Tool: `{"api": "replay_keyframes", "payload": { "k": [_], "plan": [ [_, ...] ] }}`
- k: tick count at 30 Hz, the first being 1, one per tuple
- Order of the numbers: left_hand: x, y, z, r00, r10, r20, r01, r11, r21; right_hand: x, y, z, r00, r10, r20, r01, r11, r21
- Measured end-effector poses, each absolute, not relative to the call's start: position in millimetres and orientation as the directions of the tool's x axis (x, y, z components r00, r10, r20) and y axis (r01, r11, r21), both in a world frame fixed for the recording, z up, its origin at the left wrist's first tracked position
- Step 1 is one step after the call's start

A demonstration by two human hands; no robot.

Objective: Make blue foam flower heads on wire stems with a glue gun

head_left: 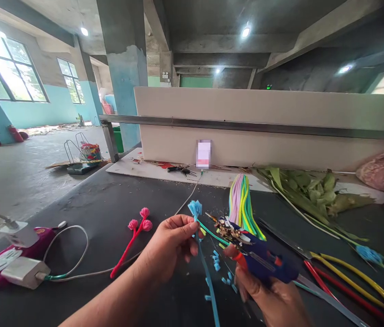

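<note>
Beside left hand, pink stem

Head camera looks forward and down, close over the worktable

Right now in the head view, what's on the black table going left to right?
Power strip → white cable → pink stem → left hand holding blue stem → right hand with glue gun → scissors → pink bag.
</note>
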State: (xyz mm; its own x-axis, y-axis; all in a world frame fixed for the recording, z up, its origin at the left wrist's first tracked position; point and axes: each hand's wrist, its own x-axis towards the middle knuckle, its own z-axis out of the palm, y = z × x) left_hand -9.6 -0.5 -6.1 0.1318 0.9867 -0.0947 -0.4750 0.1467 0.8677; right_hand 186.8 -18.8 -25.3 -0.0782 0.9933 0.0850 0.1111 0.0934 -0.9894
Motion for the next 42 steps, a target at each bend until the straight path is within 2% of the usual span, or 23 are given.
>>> {"api": "replay_keyframes", "payload": {
  "k": [5, 9, 16, 37, 42],
  "plan": [
    [-10.0, 0.3, -7.1, 0.154, 0.984, -0.091, -0.486, 0.155, 0.860, 189.9, -23.4, -30.2, -0.067, 0.997, -0.027, 0.115, -0.019, -0.993],
    [-9.4, 1.4, -9.3, 0.166, 0.982, -0.092, -0.477, 0.162, 0.864, 186.3, -24.1, -34.7, -0.084, 0.996, -0.043, 0.074, -0.037, -0.997],
    [-8.3, 1.1, -11.3, 0.151, 0.984, -0.096, -0.459, 0.156, 0.875, 185.6, -23.2, -40.0, -0.099, 0.995, 0.018, 0.167, 0.034, -0.985],
    [-7.6, 0.2, -9.2, 0.141, 0.987, -0.081, -0.439, 0.136, 0.888, 187.3, -19.7, -45.7, -0.140, 0.981, 0.137, 0.232, 0.166, -0.958],
    [-8.9, -0.1, -10.5, 0.138, 0.988, -0.076, -0.446, 0.130, 0.886, 183.9, -22.2, -37.3, -0.103, 0.985, 0.141, 0.215, 0.160, -0.963]
  ]
}}
